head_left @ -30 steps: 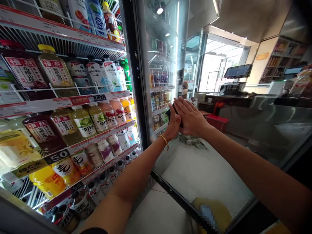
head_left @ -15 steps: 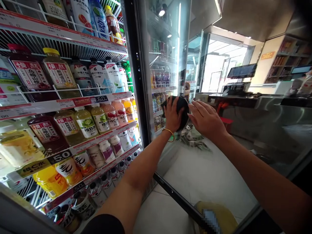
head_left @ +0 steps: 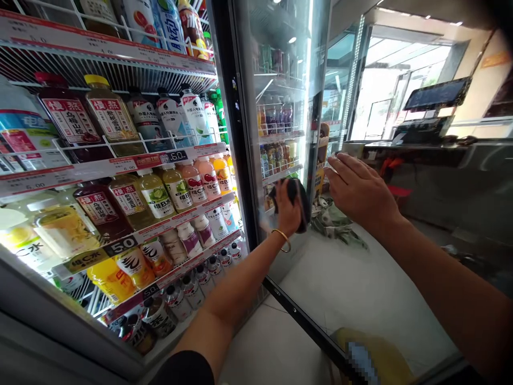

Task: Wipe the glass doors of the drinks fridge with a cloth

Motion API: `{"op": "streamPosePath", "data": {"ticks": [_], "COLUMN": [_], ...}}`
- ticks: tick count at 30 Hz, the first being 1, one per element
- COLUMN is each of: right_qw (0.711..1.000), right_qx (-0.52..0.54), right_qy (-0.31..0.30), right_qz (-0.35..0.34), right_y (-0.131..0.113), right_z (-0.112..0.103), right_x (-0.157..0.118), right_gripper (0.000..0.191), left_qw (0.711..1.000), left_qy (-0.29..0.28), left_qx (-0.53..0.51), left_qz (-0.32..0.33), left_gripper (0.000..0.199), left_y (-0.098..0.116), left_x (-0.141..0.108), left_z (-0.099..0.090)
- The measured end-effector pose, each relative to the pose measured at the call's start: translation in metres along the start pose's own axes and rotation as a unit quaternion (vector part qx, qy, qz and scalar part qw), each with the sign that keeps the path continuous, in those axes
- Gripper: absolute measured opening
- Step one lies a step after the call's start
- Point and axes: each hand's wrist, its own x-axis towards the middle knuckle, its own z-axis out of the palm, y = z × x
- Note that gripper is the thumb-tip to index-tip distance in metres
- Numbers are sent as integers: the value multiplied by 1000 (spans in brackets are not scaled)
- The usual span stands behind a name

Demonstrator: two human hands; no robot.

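Observation:
My left hand [head_left: 289, 214], with a yellow bangle at the wrist, presses a black cloth [head_left: 303, 206] against the glass door [head_left: 340, 283] of a drinks fridge. Its fingers are partly blurred over the bunched cloth. Higher and to the right, my right hand [head_left: 360, 186] is held up with fingers stretched out and close together, nothing in it. It appears to rest by the glass, though I cannot tell whether it touches.
Lit fridge shelves [head_left: 132, 163] with rows of drink bottles [head_left: 116, 115] fill the left side. The door's black lower frame [head_left: 294, 310] slants across the floor. Beyond the glass are a crumpled greenish cloth-like heap [head_left: 339, 227], a counter [head_left: 452, 182] and a monitor [head_left: 436, 95].
My left hand has slid the black cloth down the glass. My right hand stays raised and flat. The view has shifted, so the shelves and door appear further right.

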Motion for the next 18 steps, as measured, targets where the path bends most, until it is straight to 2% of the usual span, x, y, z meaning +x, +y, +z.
{"op": "streamPosePath", "data": {"ticks": [2,3,5,7,10,12,15,18], "right_qw": [1000,1000,999,999,999,998,999,998], "right_qx": [21,28,27,22,39,47,34,45], "right_qy": [-5,-4,0,3,1,3,8,-7], "right_qz": [8,12,18,23,32,34,32,37], "right_y": [-1,-2,-3,-4,-4,-4,-4,-4], "right_z": [-1,-2,-2,-2,-1,-1,0,-2], "right_x": [0,0,0,1,0,0,0,1], "right_gripper": [41,42,42,43,43,42,39,39], "left_qw": [996,993,989,987,990,989,993,995], "left_qy": [-52,-64,-45,-19,17,47,79,101], "left_qx": [19,30,51,57,25,3,-12,-6], "left_qz": [68,96,131,149,139,138,86,2], "left_gripper": [48,48,47,45,44,44,44,45], "left_y": [24,34,46,44,20,-2,-32,-50], "left_x": [-1,7,35,74,125,143,143,117], "left_z": [6,7,6,-1,-14,-23,-33,-35]}}
